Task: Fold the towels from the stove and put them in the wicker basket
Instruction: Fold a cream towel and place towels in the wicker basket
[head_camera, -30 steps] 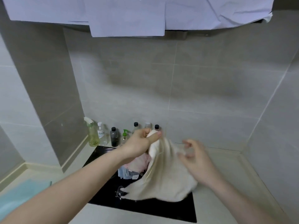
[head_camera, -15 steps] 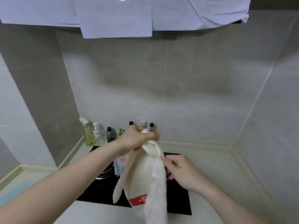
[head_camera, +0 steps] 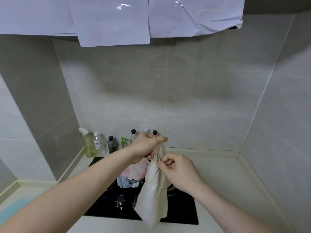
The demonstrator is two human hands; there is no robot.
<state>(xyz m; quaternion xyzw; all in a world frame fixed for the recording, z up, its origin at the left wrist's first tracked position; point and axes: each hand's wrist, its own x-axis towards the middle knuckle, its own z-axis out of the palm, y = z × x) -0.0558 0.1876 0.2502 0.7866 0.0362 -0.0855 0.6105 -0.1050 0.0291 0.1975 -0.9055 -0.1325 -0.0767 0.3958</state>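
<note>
Head view: the left hand grips the top of a cream cloth towel in curled fingers, and the towel hangs below them over the black glass stove. Just beneath those fingers, the right hand pinches the towel's edge. Behind and below lie a pink patterned towel and striped cloths

Single head-worn wide-angle view, facing forward and slightly down into tiled corner. Hands close, low centre; stove at 6 o'clock on bench; paper-covered hood at 12 o'clock. No second view.
</note>
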